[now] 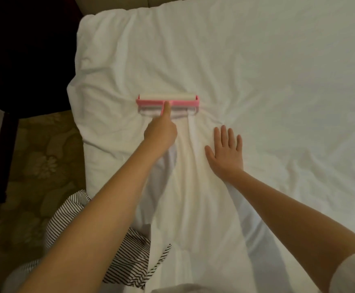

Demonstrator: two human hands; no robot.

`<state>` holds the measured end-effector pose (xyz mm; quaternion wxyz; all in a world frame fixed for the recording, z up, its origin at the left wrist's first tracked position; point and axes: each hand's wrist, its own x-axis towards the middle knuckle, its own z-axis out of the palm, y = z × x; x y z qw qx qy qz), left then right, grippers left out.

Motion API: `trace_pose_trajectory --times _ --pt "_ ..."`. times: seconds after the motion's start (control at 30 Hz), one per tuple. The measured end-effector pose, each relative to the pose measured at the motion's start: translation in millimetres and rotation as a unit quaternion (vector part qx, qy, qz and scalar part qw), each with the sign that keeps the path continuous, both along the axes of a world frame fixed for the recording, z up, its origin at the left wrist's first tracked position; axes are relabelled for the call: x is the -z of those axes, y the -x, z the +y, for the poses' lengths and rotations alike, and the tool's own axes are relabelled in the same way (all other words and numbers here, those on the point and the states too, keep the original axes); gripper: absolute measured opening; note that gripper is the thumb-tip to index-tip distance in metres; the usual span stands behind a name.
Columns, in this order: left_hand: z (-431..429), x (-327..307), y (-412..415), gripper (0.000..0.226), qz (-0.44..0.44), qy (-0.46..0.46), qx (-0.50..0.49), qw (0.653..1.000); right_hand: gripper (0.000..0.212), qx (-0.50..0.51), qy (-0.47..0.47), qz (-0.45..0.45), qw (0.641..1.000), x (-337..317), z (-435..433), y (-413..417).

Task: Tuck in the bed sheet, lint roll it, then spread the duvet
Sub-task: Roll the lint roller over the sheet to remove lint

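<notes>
We found left hand (160, 132) clamped on lint roller (168, 100) at its 12 o'clock, right hand (225, 153) flat on bed sheet (257, 81), fingers (224, 134) apart

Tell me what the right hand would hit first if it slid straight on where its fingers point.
Only more wrinkled bed sheet. The right hand lies flat; the pink lint roller in the left hand sits left of that line, so the way looks free as far as the picture shows.

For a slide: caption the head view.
Left hand grips pink lint roller on white sheet; right hand rests flat alongside.
</notes>
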<state>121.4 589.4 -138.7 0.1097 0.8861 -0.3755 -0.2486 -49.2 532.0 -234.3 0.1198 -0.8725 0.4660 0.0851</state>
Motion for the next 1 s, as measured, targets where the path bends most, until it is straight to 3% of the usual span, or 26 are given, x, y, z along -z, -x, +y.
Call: trace_pose_trajectory --times 0.13,0.33,0.5,0.63,0.83,1.0 --pt "-3.7 -4.7 -8.6 0.062 0.022 -0.003 0.015 1.000 0.064 0.002 -0.004 -0.004 1.000 -1.5 -0.5 -1.0" --pt "103.6 -3.9 63.4 0.065 -0.008 -0.068 0.032 0.997 0.063 0.004 0.006 0.004 1.000 -1.5 0.9 -2.8" --pt "44.6 11.6 18.2 0.064 -0.006 -0.017 0.028 0.999 0.063 0.009 -0.007 0.009 1.000 -5.4 1.0 -2.2" --pt "-6.0 -4.8 -19.4 0.063 0.051 0.023 0.034 0.998 0.061 0.014 -0.033 0.005 0.999 -10.3 2.0 -4.3" --pt "46.2 -16.9 22.5 0.061 -0.013 0.015 -0.029 0.999 0.060 0.023 0.007 -0.024 0.999 -26.5 -30.9 -28.8" --pt "40.7 -1.4 18.0 0.065 -0.022 -0.041 -0.036 0.998 0.065 -0.022 -0.044 0.024 0.998 -12.6 -59.0 -55.8"
